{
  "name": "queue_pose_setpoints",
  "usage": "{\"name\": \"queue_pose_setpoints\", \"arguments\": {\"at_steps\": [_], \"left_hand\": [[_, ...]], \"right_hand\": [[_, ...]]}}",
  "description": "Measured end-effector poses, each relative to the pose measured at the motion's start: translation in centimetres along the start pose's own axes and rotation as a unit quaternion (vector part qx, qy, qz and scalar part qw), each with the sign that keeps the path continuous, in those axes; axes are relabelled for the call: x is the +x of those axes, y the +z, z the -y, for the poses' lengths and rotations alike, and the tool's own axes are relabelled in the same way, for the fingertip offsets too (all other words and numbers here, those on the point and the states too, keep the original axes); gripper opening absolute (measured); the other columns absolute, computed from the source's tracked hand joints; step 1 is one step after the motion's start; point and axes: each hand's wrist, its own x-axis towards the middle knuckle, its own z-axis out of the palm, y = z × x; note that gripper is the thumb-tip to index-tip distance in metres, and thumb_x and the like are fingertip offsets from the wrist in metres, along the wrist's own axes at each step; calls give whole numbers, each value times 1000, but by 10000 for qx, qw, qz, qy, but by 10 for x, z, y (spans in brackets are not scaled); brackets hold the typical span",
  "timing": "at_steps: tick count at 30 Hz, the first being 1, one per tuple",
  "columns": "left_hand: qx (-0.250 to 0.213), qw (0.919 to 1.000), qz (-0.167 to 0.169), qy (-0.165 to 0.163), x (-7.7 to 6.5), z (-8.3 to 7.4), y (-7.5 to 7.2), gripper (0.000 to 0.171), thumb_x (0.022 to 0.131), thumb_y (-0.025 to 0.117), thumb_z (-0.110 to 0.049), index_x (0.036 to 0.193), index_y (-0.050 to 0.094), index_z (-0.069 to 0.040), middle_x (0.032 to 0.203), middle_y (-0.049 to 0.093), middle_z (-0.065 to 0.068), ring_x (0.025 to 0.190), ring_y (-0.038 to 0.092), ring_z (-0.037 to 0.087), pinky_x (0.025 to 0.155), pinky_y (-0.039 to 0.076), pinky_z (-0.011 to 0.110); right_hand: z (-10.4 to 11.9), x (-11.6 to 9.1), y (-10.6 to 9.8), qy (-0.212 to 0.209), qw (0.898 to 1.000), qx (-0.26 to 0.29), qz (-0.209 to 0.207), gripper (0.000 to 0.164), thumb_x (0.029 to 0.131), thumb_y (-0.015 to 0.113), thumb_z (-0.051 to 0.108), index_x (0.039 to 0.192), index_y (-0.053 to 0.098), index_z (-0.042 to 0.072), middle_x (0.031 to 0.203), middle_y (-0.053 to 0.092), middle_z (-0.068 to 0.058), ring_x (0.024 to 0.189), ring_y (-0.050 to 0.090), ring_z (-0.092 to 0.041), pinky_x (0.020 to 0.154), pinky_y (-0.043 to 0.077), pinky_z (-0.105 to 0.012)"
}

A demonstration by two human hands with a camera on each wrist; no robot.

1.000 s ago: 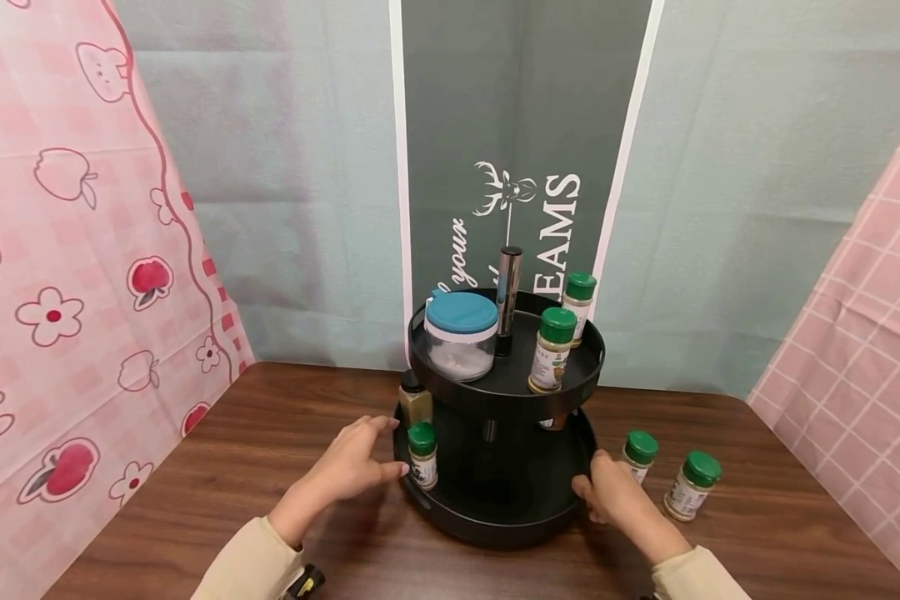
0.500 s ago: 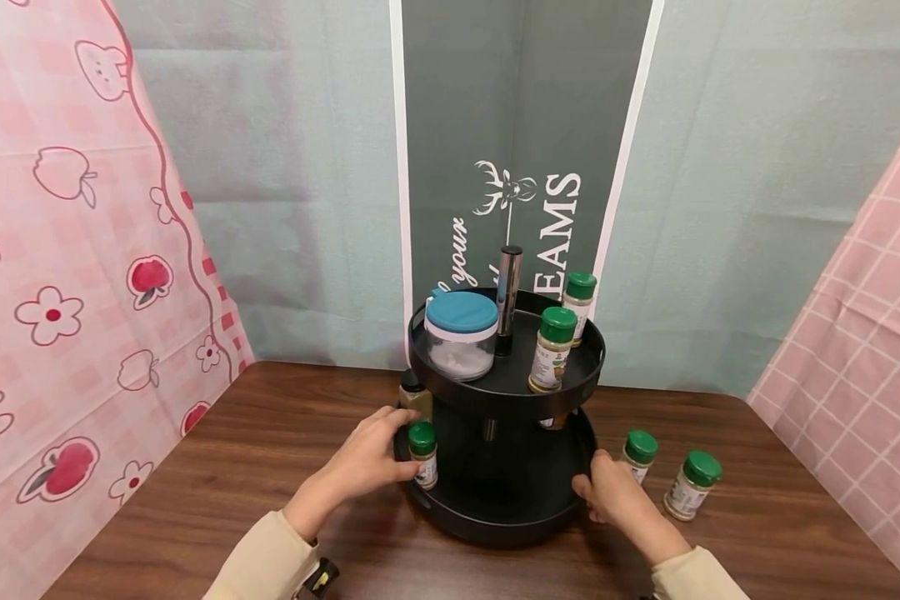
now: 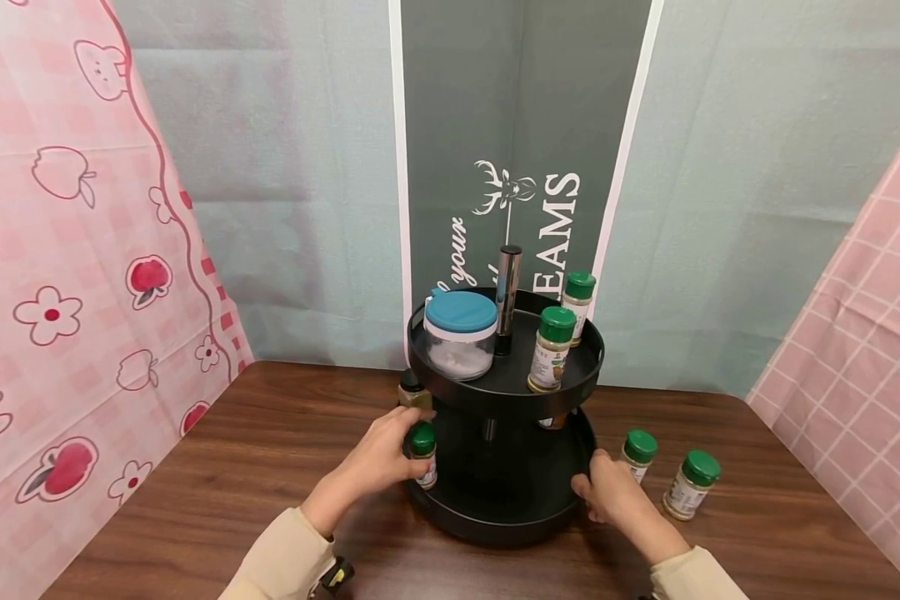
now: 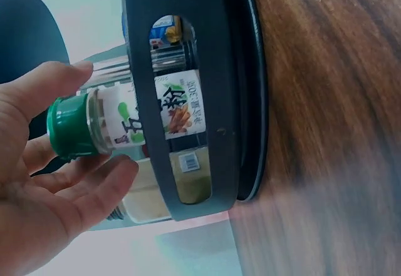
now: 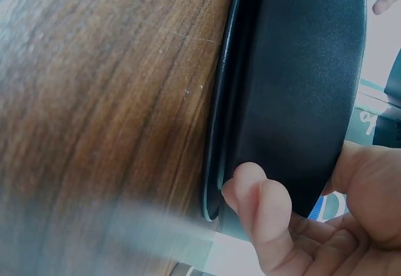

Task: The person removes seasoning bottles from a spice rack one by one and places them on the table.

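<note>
A black two-tier lazy Susan [image 3: 495, 532] stands on the wooden table. At its lower left, a spice jar [image 4: 122, 116] with a green cap sits upright inside the rim. My left hand [image 3: 378, 450] surrounds this jar loosely: thumb on one side, fingers on the other. In the left wrist view a small gap shows between the thumb and the green cap [image 4: 69, 126]. My right hand [image 3: 621, 493] grips the lower tier's rim at the right, its curled fingers [image 5: 276, 210] against the outer wall. Behind the jar is a dark-capped bottle [image 3: 414, 393], partly hidden by my left hand.
The upper tier holds a clear jar with a blue lid [image 3: 461, 333] and two green-capped jars [image 3: 549, 358], around a metal post [image 3: 507, 292]. Two more green-capped jars [image 3: 688, 492] stand on the table, right of the lazy Susan. Fabric curtains [image 3: 330, 167] hang behind.
My left hand has moved right, from beside the tray to around the green-capped jar at its lower left. The right hand and the lazy Susan have stayed put.
</note>
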Motion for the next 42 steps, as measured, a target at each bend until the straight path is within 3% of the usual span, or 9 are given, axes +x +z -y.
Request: {"name": "queue_pose_setpoints", "arguments": {"at_steps": [6, 21, 28, 34, 42], "left_hand": [[130, 9998, 54, 101, 0, 0, 1, 41, 68, 73, -8, 107, 62, -12, 91, 57, 1, 77, 51, 12, 63, 49, 31], [155, 9997, 104, 185, 0, 0, -1, 40, 66, 72, -7, 104, 63, -13, 89, 58, 0, 76, 51, 12, 62, 49, 30], [196, 9990, -95, 402, 12, -9, -15, 37, 65, 72, -10, 101, 64, -13, 94, 61, 3, 77, 52, 11, 60, 49, 29], [273, 9984, -138, 470, 20, -17, -28, 32, 66, 71, -11, 98, 64, -11, 85, 59, 2, 71, 50, 11, 55, 47, 27], [321, 9984, -136, 447, 21, -19, -31, 30, 66, 71, -12, 96, 64, -12, 82, 58, 1, 68, 50, 11, 53, 46, 26]], "right_hand": [[1, 0, 0, -10, 10000, 15, 28, 35, 84, 49, 9, 100, 40, -21, 54, 51, -9, 43, 51, -14, 46, 45, -32], [2, 0, 1, 126, 9998, 16, 131, 38, 84, 49, 10, 102, 40, -22, 56, 51, -10, 44, 52, -15, 48, 46, -34], [2, 0, 0, 73, 9999, -2, 78, 37, 84, 49, 10, 101, 40, -22, 55, 51, -9, 44, 52, -15, 48, 46, -33], [1, 0, 0, 70, 10000, -42, 50, 40, 83, 49, 10, 102, 39, -23, 54, 52, -9, 43, 52, -14, 48, 46, -33], [0, 1, 0, 83, 9999, -46, 51, 48, 83, 49, 11, 110, 34, -26, 53, 51, -9, 42, 51, -14, 47, 46, -32]]}}
